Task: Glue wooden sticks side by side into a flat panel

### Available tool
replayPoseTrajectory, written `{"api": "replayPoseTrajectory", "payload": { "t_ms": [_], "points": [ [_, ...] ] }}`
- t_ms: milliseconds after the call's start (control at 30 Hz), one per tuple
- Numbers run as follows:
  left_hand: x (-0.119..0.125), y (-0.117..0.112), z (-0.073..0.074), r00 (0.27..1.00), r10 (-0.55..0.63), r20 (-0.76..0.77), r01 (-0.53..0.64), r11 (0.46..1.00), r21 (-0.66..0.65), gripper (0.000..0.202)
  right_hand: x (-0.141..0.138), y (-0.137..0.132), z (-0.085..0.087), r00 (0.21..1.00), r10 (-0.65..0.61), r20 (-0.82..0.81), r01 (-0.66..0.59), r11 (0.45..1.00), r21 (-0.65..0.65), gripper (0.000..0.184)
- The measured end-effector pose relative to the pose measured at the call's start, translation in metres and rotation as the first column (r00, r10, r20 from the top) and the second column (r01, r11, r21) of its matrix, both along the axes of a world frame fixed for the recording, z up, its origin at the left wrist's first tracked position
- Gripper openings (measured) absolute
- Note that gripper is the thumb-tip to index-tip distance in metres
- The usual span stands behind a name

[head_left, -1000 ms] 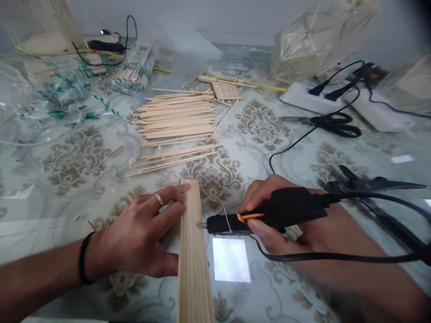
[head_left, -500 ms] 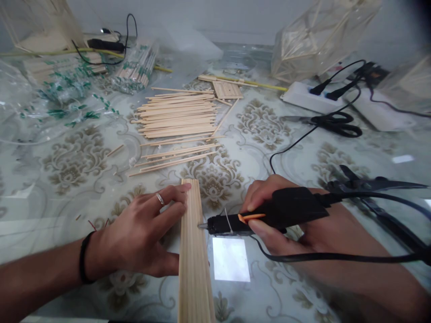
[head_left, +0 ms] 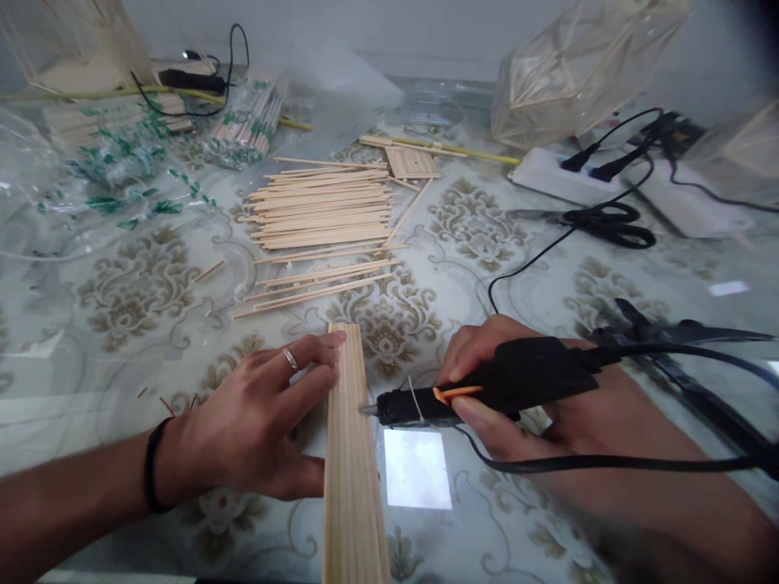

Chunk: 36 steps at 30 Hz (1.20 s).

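Observation:
A long pale strip of wooden sticks laid side by side [head_left: 351,487] runs from the near edge toward the middle of the table. My left hand [head_left: 261,414], with a ring and a black wrist band, grips this strip from the left, fingertips on its top and left edge, thumb low at the side. My right hand [head_left: 492,397] is closed around a black hot glue gun [head_left: 517,377] with an orange trigger. The gun's metal nozzle [head_left: 368,410] points left and meets the strip's right edge; whether glue is flowing I cannot tell.
Loose wooden sticks [head_left: 322,207] lie in a pile beyond the strip. Black scissors [head_left: 608,223], pliers [head_left: 687,357] and a white power strip [head_left: 565,177] are on the right. Plastic-wrapped stick bundles [head_left: 247,122] sit back left. The gun's cord [head_left: 608,465] trails right.
Almost nothing differs. The glue gun and my right hand have shifted very slightly to the right; my left hand keeps its hold on the strip.

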State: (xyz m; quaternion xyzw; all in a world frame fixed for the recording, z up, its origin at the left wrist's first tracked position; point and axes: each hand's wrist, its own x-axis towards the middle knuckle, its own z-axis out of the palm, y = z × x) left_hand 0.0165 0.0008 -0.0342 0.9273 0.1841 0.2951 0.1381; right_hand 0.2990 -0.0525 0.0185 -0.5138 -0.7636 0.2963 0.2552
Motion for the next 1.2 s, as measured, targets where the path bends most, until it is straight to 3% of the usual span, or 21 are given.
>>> {"api": "replayPoseTrajectory", "payload": {
  "t_ms": [1200],
  "points": [
    [0.0001,-0.0003,-0.0014,1.0,-0.01,0.004,0.01,1.0,0.009,0.064,0.0021,-0.0025,-0.0007,0.999,0.031,0.015,-0.031,0.999,0.024,0.016]
  ]
}}
